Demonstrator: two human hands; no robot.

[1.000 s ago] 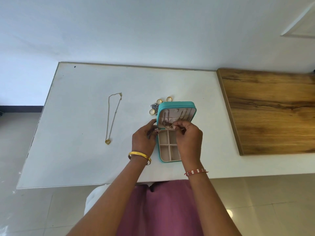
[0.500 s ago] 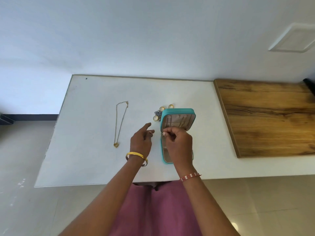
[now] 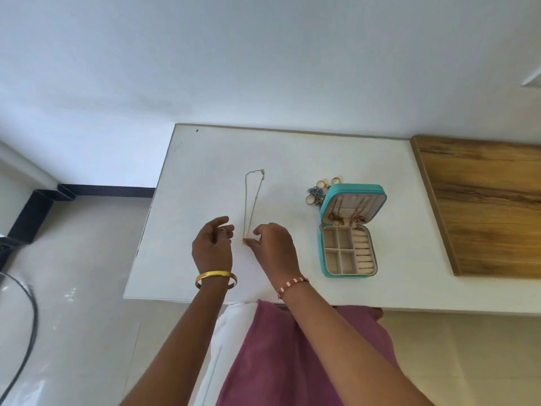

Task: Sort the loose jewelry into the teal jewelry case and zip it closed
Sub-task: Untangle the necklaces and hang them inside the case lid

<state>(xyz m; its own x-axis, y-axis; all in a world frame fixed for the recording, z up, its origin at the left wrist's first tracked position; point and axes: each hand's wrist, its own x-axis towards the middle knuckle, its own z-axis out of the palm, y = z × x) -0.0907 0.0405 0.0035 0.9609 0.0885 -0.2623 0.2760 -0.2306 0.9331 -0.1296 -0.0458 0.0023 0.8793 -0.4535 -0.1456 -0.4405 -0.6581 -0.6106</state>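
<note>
The teal jewelry case (image 3: 321, 253) lies open on the white table (image 3: 205, 159), its lid propped up with chains hanging inside and its beige compartments showing. A thin gold necklace (image 3: 251, 200) lies stretched out left of the case, its pendant at the near end. My right hand (image 3: 273, 247) is at that pendant, the thumb tip touching it and the forefinger arched above with a gap. My left hand (image 3: 212, 249) hovers just left of the chain, fingers loosely curled, holding nothing. Gold rings and a bluish piece (image 3: 317, 192) sit behind the case's left corner.
A wooden board (image 3: 483, 200) covers the table's right part beside the case. The table's left edge drops to a tiled floor with a black cable (image 3: 30, 317) and a black frame (image 3: 35, 206). A white wall stands behind the table.
Both hands left the case and moved left to the necklace. The case lid, half lowered half a second ago, now stands open. The view has shifted left.
</note>
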